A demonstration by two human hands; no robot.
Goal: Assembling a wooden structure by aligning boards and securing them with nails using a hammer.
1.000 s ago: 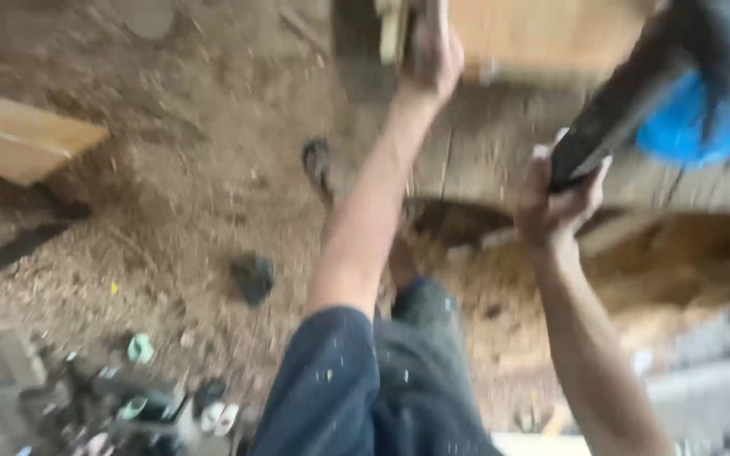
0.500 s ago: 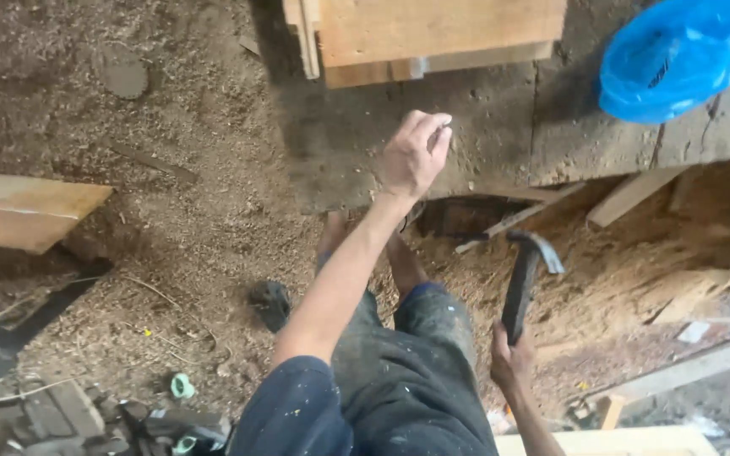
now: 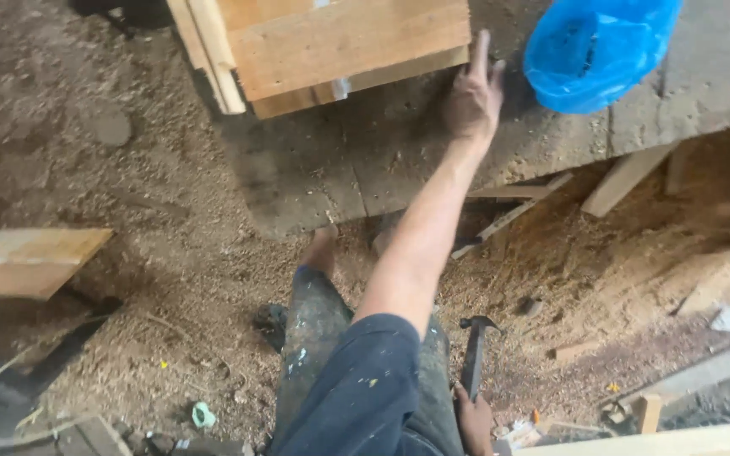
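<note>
The left hand [image 3: 472, 100] is extended forward at full arm's length over the grey, dust-covered wooden platform [image 3: 382, 160]. Its fingers [image 3: 481, 52] are spread and straight, clamped on nothing. The fingertips lie at the right-hand lower corner of the stack of pale wooden boards [image 3: 331, 46]; whether they touch the stack cannot be told. The stack sits at the far edge of the platform, with thinner pale slats leaning against its left side.

The right hand [image 3: 472, 420] is low beside the person's right leg and is closed around the handle of the black claw hammer [image 3: 475, 355]. The hammer stands roughly upright, head uppermost, above the sawdust-covered ground [image 3: 171, 262], near the platform's near edge.

A crumpled blue plastic bag [image 3: 597, 46] rests on the platform just right of the left hand, apart from it. Loose wooden offcuts [image 3: 517, 211] project from under the platform's near edge. A pale plank end [image 3: 27, 262] lies on the ground well to the left. Another pale plank [image 3: 661, 439] lies at the lower right, near the right hand.
</note>
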